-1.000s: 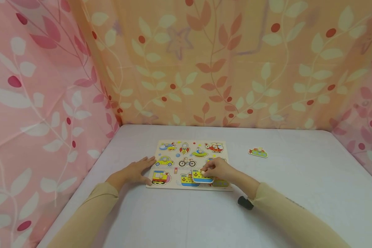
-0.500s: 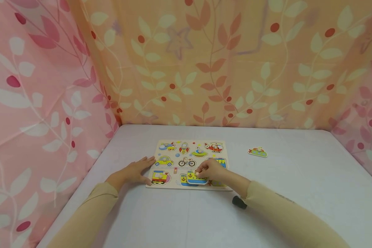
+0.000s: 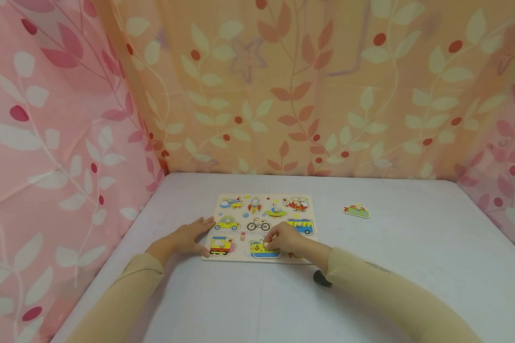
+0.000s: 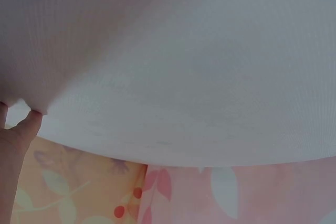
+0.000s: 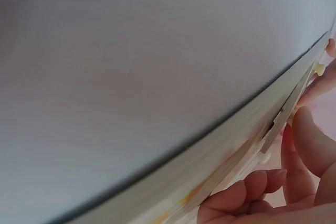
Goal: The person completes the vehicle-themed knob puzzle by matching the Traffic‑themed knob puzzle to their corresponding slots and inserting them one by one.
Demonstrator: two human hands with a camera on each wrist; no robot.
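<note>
A wooden knob puzzle board [image 3: 242, 256] with vehicle pictures lies on the table. My right hand [image 3: 286, 239] pinches the knob of the yellow-and-blue ship piece [image 3: 263, 252], which sits over or in the ship picture at the board's lower middle. In the right wrist view the fingers [image 5: 310, 142] are close to the board's top face; a piece there stands slightly proud, and whether it is fully seated I cannot tell. My left hand [image 3: 188, 237] rests at the board's left edge, fingers spread. The left wrist view shows only part of that hand [image 4: 18, 132].
A green submarine piece [image 3: 357, 211] lies on the white tablecloth [image 3: 412, 228] right of the board. Train [image 3: 221, 245], car [image 3: 227, 223], bus [image 3: 304, 226] and several other pieces are on the board. A small black object [image 3: 322, 278] is at my right wrist. Patterned curtains surround the table.
My right hand has moved left and down with the ship piece, from right of the ship picture to over it. The bus has come into view. The left hand has stayed put.
</note>
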